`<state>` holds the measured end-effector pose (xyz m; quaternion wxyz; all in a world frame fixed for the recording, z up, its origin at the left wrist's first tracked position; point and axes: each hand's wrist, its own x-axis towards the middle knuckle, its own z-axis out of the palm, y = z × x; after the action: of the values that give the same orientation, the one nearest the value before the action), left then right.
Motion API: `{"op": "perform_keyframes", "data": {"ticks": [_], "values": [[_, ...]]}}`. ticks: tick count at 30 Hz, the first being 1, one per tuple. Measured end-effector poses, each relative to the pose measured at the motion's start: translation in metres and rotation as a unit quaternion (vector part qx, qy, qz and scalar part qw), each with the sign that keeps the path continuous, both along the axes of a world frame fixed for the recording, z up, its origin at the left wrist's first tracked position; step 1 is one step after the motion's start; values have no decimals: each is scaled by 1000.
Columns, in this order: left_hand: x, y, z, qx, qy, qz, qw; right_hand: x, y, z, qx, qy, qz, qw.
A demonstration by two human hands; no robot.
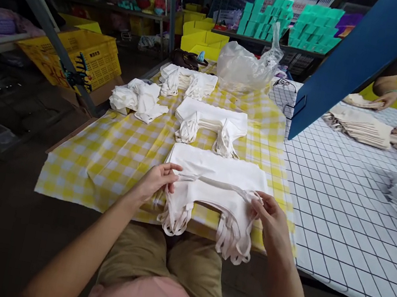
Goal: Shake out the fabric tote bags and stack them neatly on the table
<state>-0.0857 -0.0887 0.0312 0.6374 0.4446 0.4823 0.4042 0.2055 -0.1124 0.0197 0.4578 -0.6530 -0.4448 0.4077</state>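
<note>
A stack of white cloth bags (217, 172) lies at the near edge of the yellow checked tablecloth (104, 157), its handle loops hanging over the edge. My left hand (157, 180) pinches the left end of a white strap stretched across the top bag. My right hand (272, 222) pinches the strap's right end by the hanging loops. Both hands are closed on that strap.
More white bag stacks (210, 125) (187, 82) and a loose pile (138, 99) lie farther back. A clear plastic bag (246, 65) stands behind them. A white grid cloth (345, 205) and a blue board (357, 53) are at right, where another person's hand (386, 97) rests by beige bags. Yellow crates (84, 54) stand left.
</note>
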Motion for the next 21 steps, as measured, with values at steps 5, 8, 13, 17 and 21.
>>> {"op": "perform_keyframes", "data": {"ticks": [5, 8, 13, 17, 21], "values": [[-8, -42, 8, -64, -43, 20, 997, 4, -36, 8, -37, 51, 20, 998], [-7, -55, 7, -91, -68, 40, 993, 7, -51, 10, -41, 78, 7, 996], [-3, -64, 6, -110, -83, 48, 989, 13, -66, 5, -38, 138, -14, 990], [-1, -68, 7, -115, -60, 36, 991, 13, -76, 6, -46, 130, -10, 990], [-8, -69, 0, -86, 3, -6, 996, 11, -85, 13, -65, 61, 42, 995]]}}
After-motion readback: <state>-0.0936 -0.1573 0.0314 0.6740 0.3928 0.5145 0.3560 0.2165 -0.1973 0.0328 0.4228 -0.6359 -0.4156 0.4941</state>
